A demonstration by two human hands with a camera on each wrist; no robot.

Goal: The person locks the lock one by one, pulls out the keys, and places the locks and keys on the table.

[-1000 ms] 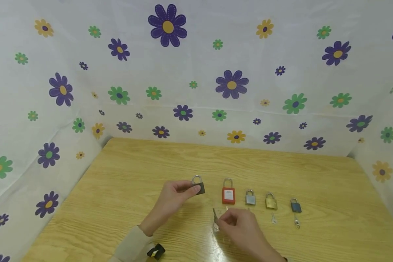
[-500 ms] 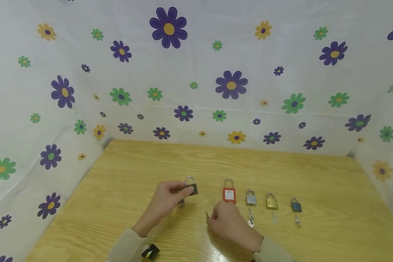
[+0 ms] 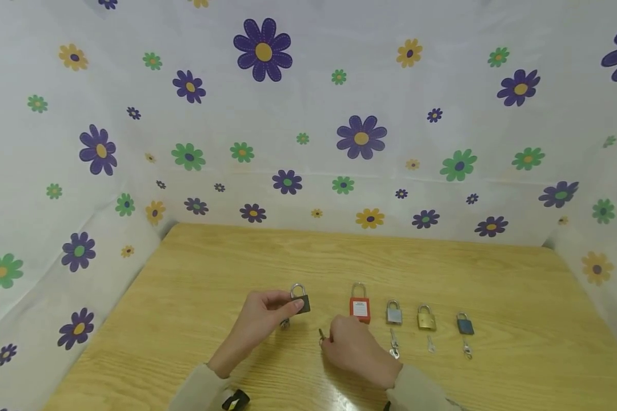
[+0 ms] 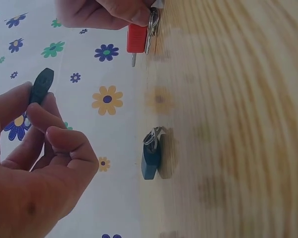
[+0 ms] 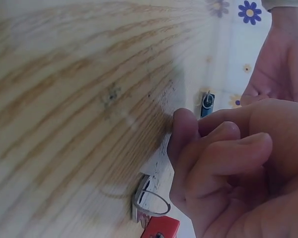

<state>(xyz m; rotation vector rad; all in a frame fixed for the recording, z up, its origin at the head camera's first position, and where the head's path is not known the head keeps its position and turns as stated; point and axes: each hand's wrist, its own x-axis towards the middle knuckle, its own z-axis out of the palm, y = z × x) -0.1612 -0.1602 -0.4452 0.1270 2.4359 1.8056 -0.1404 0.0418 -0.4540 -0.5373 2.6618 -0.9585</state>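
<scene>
My left hand [image 3: 259, 317] pinches a black padlock [image 3: 303, 305] between thumb and fingers, its silver shackle pointing up. In the left wrist view this padlock [image 4: 42, 85] appears edge-on, raised off the table. Small keys [image 3: 285, 323] lie just under the left hand; at that side the left wrist view shows a teal block [image 4: 150, 161] with a metal ring on the table. My right hand [image 3: 352, 345], low over the table, pinches a small key [image 3: 321, 337] with a ring. Curled fingers hide this key in the right wrist view.
A red padlock [image 3: 360, 309] stands behind the right hand. To its right are a silver padlock [image 3: 393, 314] with keys [image 3: 393, 343], a brass padlock [image 3: 426, 319] with a key [image 3: 431, 345], and a blue padlock [image 3: 465, 325] with keys [image 3: 467, 349]. A flowered cloth [image 3: 308, 211] borders the table.
Both hands have moved left, the left carrying the black padlock and the right carrying the key. The right hand has turned over, and the silver padlock's keys have come into sight.
</scene>
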